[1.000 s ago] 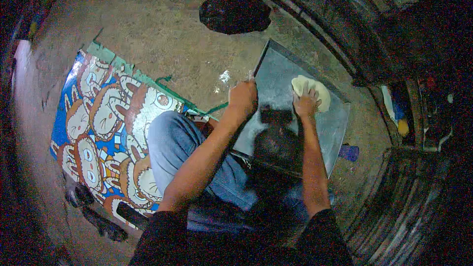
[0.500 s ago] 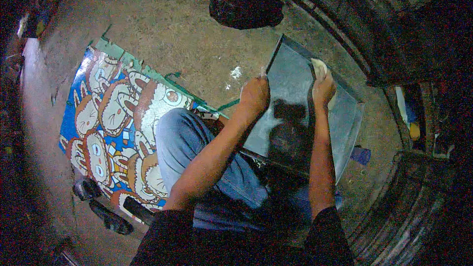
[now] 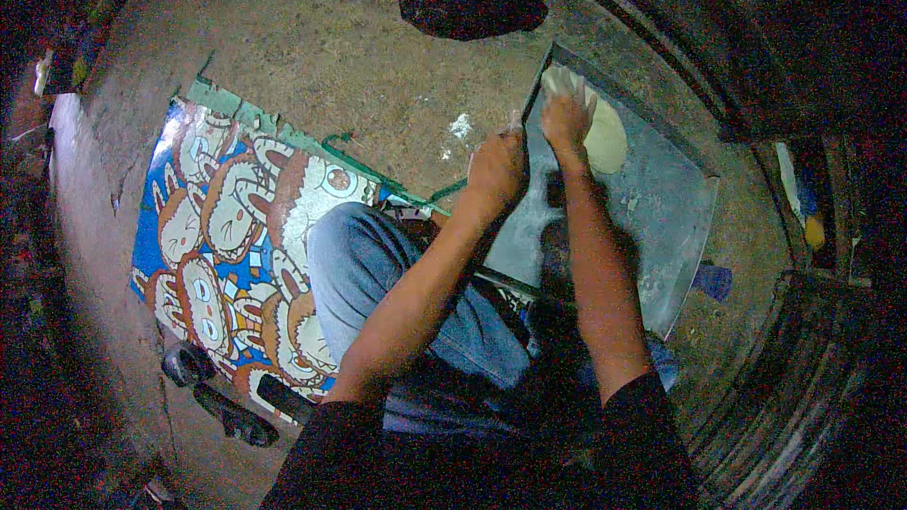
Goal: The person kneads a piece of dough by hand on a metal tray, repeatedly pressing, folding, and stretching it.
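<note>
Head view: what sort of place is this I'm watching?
Probably a dim, rough work area at ground level: a bare earthen floor, a patterned mat under the seated person, and a grey flat panel on the ground being wiped with a pale cloth.

The person wears a black short-sleeved top; its sleeves end above the elbows, so both forearms are bare down to the left hand [image 3: 496, 170] and the right hand [image 3: 565, 118]. No gloves, rings, watch or bands can be made out on either hand or wrist, though the light is dim. The legs are in light blue, faded denim trousers [image 3: 378, 274], the cloth creased at the left knee and falling into shadow nearer the body
</note>
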### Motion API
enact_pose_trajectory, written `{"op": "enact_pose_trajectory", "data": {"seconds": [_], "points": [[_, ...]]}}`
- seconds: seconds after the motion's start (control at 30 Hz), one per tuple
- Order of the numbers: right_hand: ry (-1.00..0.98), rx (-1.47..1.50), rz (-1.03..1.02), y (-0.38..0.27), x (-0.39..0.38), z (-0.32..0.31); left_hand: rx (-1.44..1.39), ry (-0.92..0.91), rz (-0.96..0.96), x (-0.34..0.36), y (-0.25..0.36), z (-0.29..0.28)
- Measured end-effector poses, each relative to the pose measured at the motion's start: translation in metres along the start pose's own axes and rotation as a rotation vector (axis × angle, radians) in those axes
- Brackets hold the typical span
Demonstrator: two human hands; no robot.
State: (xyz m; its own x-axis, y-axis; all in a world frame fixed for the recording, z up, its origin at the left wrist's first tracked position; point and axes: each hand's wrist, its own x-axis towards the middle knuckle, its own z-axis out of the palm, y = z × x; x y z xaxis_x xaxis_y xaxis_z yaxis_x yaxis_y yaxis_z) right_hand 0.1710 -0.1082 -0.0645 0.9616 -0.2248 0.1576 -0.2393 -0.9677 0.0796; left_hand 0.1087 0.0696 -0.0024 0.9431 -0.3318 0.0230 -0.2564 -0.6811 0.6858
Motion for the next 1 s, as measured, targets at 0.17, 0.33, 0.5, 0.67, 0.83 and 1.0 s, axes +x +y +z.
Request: {"op": "enact_pose_trajectory", "data": {"seconds": [0.17,0.33,0.5,0.67,0.83,1.0], "points": [[0.02,0.094,-0.01,-0.001,-0.003,-0.016,0.025,-0.231,-0.019,0.006,0.004,-0.007],[-0.056,0.129,-0.211,-0.006,-0.04,-0.03,0.062,-0.218,-0.073,0.006,0.003,-0.002],[0.039,0.137,-0.249,-0.011,-0.078,-0.024,0.024,-0.232,0.015,0.011,-0.004,-0.006],[0.054,0.323,-0.293,-0.001,-0.131,-0.017,-0.066,-0.125,-0.039,0.006,0.015,-0.01],[-0.161,0.216,-0.373,-0.023,-0.171,-0.065,-0.112,-0.031,0.093,0.014,-0.02,0.008],[-0.275,0.343,-0.418,-0.022,-0.203,-0.077,-0.099,-0.045,0.026,0.002,0.013,-0.021]]}}
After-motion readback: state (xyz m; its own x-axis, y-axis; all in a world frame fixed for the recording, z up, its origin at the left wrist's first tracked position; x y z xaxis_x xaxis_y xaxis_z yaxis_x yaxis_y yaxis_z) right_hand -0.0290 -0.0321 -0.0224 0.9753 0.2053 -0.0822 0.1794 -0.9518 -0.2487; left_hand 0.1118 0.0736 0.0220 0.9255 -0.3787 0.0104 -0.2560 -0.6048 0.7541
